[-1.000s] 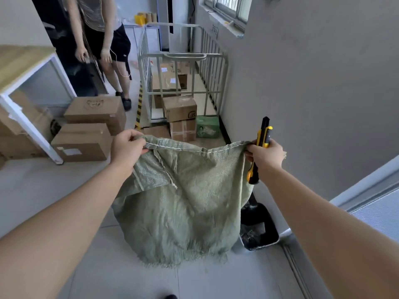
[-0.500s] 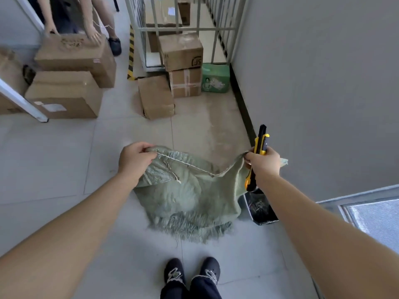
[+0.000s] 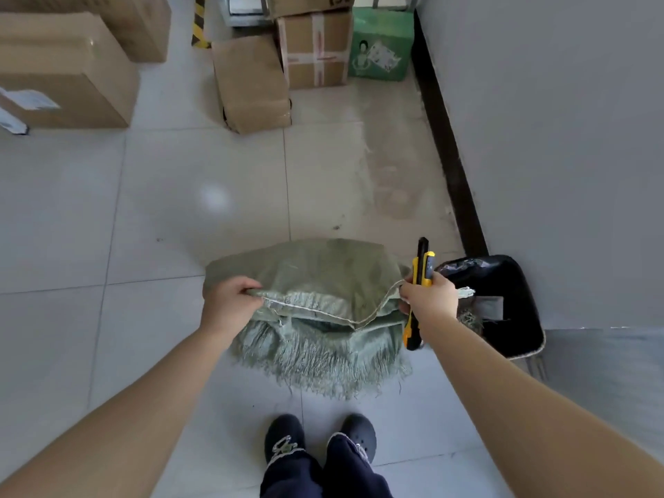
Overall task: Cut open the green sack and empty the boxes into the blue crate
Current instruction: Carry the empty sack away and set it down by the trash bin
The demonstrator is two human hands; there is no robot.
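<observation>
The green woven sack [image 3: 323,282] lies limp and folded on the tiled floor just ahead of my feet, its frayed cut edge spread toward me. My left hand [image 3: 230,303] pinches the stitched hem at its left end. My right hand [image 3: 427,300] grips the hem's right end together with a yellow and black utility knife [image 3: 418,292], which stands nearly upright. The hem sags between the two hands. No blue crate is in view.
A black bin [image 3: 503,303] with scraps inside stands against the grey wall at the right. Several cardboard boxes [image 3: 251,80] and a green carton [image 3: 381,44] sit at the far end of the floor. My dark shoes [image 3: 319,440] are below.
Both hands have lowered the sack from hanging at chest height down onto the floor, where it has folded over. The view has tipped downward, and the person at the far boxes is out of frame.
</observation>
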